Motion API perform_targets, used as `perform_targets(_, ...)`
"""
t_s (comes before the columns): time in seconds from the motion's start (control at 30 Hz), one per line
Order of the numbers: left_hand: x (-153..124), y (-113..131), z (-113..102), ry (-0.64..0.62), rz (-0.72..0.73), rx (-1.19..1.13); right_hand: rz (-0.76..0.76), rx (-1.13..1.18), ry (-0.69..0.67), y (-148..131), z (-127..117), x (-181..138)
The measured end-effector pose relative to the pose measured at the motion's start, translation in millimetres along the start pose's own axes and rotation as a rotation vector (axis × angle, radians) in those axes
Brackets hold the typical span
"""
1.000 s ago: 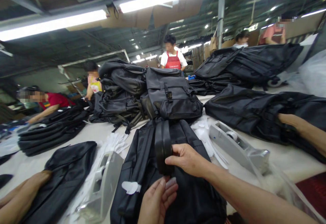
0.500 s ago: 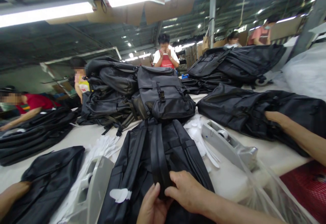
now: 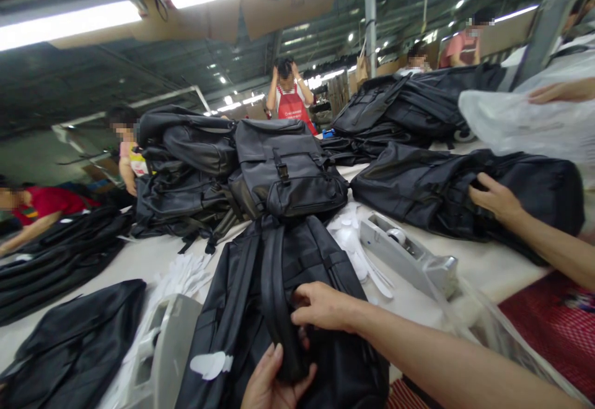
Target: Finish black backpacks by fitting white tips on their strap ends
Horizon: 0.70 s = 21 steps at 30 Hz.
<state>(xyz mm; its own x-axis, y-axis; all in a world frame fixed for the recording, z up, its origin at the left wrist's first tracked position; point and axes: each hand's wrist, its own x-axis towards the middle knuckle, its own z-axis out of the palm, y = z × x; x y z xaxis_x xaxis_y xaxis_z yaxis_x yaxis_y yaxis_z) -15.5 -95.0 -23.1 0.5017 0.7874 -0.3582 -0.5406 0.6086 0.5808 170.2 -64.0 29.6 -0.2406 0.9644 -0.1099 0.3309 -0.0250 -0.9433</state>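
Note:
A black backpack (image 3: 346, 359) lies before me on the table, with its shoulder straps facing up. My left hand (image 3: 279, 381) cups the lower end of one shoulder strap (image 3: 273, 285), thumb on top and fingers beneath. My right hand (image 3: 323, 307) is closed at the right edge of the same strap, higher up; some fingertips are hidden under it. White paper pieces (image 3: 208, 365) stick to the other strap, at the left.
Grey tape dispensers stand at left (image 3: 165, 347) and right (image 3: 409, 254), near white paper strips (image 3: 186, 276). Beyond is an upright backpack (image 3: 290, 161) beside stacked bags (image 3: 186, 173). At right, a co-worker's hand (image 3: 499, 201) touches another bag (image 3: 413, 186); another hand (image 3: 562, 92) meets clear plastic (image 3: 515, 118).
My right hand has moved up along the strap, away from my left hand. The co-worker's second hand has appeared at the plastic on the right. The person opposite has raised both hands to the head.

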Motion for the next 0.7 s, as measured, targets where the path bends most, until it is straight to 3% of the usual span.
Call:
perform_targets(0.07, 0, 1, -1, 0.032, -0.003, 0.005, -0.011, 0.068, 0.004, 0, 3, 5)
perform_targets(0.23, -2, 4, 10, 0.173, 0.006, 0.028, 0.026, 0.277, -0.181, -5, 3, 7)
perform_targets(0.43, 0, 1, 27, 0.247, 0.061, 0.126, 0.085, 0.36, 0.089, -2, 18, 15)
perform_targets(0.57, 3, 2, 28, 0.247, 0.051, 0.127, 0.094, 0.457, 0.173, -9, 23, 16)
perform_targets(0.7, 2, 4, 30, 0.262, -0.022, 0.187, 0.012, 0.485, 0.244, -20, 18, 16)
